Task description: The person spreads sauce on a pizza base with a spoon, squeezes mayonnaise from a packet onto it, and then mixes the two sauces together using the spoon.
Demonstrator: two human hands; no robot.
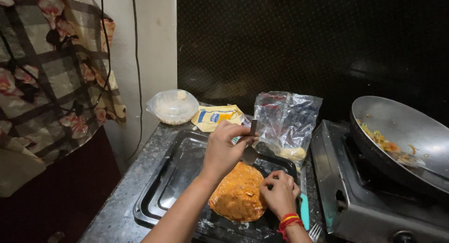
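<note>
Big picture first: a speckled stone desk (135, 177) carries a dark baking tray (177, 177), with a steel gas stove (346, 177) to its right and a wide steel pan (407, 130) of cooked vegetables tilted on the burner. On the tray lies a round flatbread (237, 196) coated in orange-red sauce, sitting toward the tray's right half.

Down in size now. Behind the tray stand a crinkled clear plastic bag (285, 119), a yellow packet (216, 116) and a bagged white bowl (173, 106). A teal-handled knife (304, 210) lies just right of the tray, and a fork (315, 232) shows at the bottom edge.

The left hand (223, 149) has its grip clamped on a metal spoon (250, 149), bowl hanging just above the flatbread's upper edge. The right hand (279, 192), red thread at the wrist, has its fingers together, pinching the flatbread's right rim.

To do this well, I'd judge: keep that pinch firm so the bread can't slide, lay the spoon's back flat, and sweep outward in light circles so the coating stays even and stops short of the rim. Press too hard and the bread may tear.
</note>
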